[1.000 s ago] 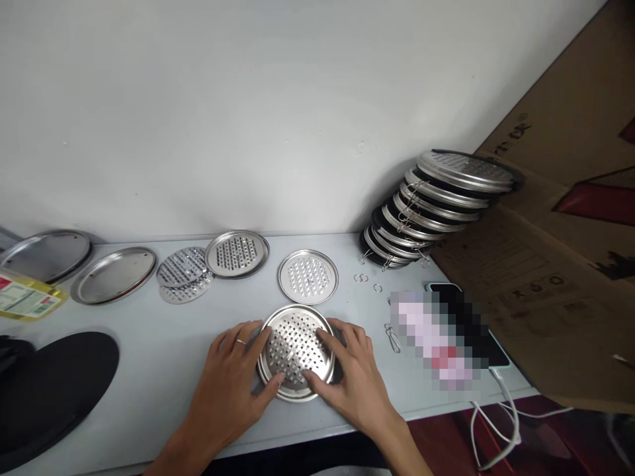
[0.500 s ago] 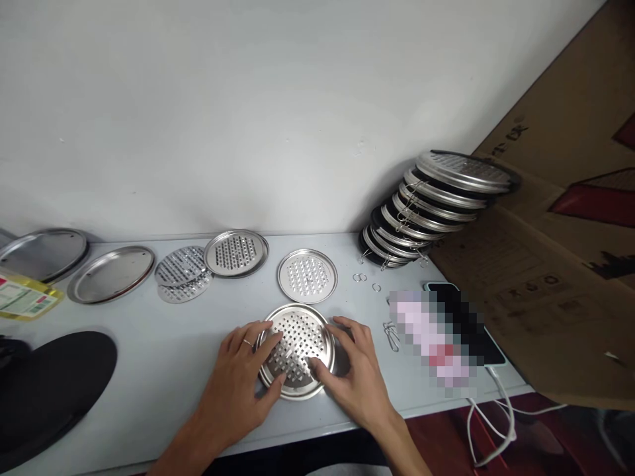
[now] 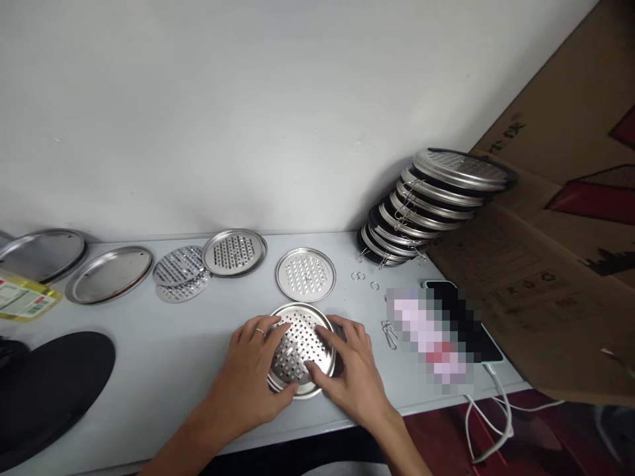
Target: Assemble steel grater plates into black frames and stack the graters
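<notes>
A round metal grater (image 3: 300, 340) with a perforated face lies on the table in front of me. My left hand (image 3: 252, 370), with a ring on one finger, curves round its left rim, the thumb on the near edge. Round the right rim closes my right hand (image 3: 353, 370), its thumb and index finger resting over the perforated face. What lies under the grater is hidden. Just beyond it sits another round grater plate (image 3: 306, 275), touched by neither hand.
A leaning stack of graters with black layers (image 3: 431, 205) stands back right beside a cardboard box (image 3: 536, 311). Near it are metal rings (image 3: 375, 285), clips (image 3: 389, 336) and a phone (image 3: 461, 317). Leftward lie perforated discs (image 3: 181, 274), metal rims (image 3: 112, 274) and a black disc (image 3: 59, 390).
My left hand has shifted right, closer against the grater's rim. The right hand stays at its side, moving only slightly.
</notes>
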`<state>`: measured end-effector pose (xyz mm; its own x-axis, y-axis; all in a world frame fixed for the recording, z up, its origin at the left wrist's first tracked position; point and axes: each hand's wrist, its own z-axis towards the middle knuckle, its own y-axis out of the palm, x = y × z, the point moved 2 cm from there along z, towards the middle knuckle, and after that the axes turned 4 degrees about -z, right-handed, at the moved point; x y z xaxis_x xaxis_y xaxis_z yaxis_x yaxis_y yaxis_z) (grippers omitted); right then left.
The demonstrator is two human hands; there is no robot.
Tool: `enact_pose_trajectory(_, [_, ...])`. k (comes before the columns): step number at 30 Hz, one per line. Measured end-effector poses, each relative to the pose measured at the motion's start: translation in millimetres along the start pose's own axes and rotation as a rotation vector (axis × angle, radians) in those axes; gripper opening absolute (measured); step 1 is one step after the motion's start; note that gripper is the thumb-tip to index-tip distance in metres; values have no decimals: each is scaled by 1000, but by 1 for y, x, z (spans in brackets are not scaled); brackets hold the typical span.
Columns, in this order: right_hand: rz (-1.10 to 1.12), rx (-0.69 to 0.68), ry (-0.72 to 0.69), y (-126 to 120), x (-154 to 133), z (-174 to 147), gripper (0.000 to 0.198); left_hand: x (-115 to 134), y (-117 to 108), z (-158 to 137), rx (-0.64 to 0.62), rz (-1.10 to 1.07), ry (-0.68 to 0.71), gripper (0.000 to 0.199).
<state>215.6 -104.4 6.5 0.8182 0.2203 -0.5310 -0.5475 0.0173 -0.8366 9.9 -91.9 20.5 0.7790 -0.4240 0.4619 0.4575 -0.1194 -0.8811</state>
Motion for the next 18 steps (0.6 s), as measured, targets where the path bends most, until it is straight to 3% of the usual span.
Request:
enact_pose_trajectory(8, [32,-32,9,-3,-2,3,44,5,-8,18,-76,77,45,86])
enact_pose_trajectory(18, [72,-41,5,-5,-1,3,46,11,-12,24,-181,142,7,66])
